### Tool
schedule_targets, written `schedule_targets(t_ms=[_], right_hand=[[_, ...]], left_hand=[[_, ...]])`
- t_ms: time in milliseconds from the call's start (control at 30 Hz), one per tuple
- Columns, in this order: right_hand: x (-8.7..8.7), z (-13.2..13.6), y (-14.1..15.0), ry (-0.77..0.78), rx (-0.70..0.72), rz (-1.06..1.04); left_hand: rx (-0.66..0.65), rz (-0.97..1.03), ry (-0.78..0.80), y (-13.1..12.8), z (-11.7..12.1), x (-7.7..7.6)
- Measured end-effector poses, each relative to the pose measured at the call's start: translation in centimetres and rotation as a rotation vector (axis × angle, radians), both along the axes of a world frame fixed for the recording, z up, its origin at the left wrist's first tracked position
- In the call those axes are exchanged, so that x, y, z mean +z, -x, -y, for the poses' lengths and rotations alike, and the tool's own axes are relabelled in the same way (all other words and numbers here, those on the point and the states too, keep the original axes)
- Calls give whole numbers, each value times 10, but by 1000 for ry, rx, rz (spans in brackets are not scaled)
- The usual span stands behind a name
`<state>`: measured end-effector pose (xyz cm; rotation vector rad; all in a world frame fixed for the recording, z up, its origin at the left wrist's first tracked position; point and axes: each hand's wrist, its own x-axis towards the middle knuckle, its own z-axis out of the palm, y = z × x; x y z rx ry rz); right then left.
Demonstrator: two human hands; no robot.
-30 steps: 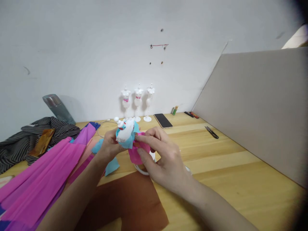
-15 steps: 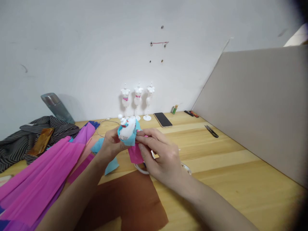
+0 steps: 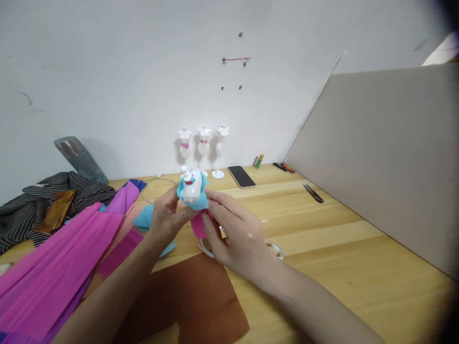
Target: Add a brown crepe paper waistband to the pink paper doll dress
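Observation:
A small white dress-form mannequin (image 3: pixel 192 190) is held up above the table, tilted toward me. Light blue crepe paper (image 3: pixel 199 202) wraps its upper body, and a pink piece of paper (image 3: pixel 199 224) hangs below. My left hand (image 3: pixel 168 210) is closed around the mannequin from the left, thumb across its front. On the other side my right hand (image 3: pixel 234 234) pinches the paper at the mannequin's side; its fingertips are partly hidden. Under the hands lies a brown paper sheet (image 3: pixel 201 291) with a cut-out corner. White tape rolls (image 3: pixel 275 249) sit partly behind my right hand.
Three white mannequins (image 3: pixel 203 143) stand by the wall. A phone (image 3: pixel 241 177), a small green bottle (image 3: pixel 259 161) and black scissors (image 3: pixel 313 193) lie to the right. Pink paper (image 3: pixel 71 267), striped cloth (image 3: pixel 86 188) and a grey bottle (image 3: pixel 81 157) fill the left. A panel (image 3: pixel 387 157) borders the right.
The mannequin has tipped slightly and turned, showing more of its chest. Both hands stay on it, with the right fingers shifted a little. The whole view has moved slightly.

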<state>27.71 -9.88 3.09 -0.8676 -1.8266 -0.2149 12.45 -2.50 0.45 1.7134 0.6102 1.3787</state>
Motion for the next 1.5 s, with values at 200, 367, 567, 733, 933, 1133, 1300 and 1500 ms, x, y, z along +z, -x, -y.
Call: schedule_targets(t_ms=[200,367,567,733,933,1133,1300,1500], right_hand=[[2,-1,-1,17,38,6],[3,-4,-5,23,75,11],[3,-7,-8,55,130,-24],[2,-8,-8,63,145,-30],[1,-8,-9,68,168,-29],[-1,-6,-9,48,140,-93],[0,-4,-8,86,138,-141],[1,0,-5,71,148,-112]], left_hand=[[77,44,69,-4,7,3],[86,63,95,-6,7,4],[98,40,94,-6,4,2],[92,48,93,-7,3,3],[70,77,133,-6,1,3],[-67,142,193,-2,-6,0],[-99,174,201,-1,-9,-2],[-108,203,182,-1,-8,0]])
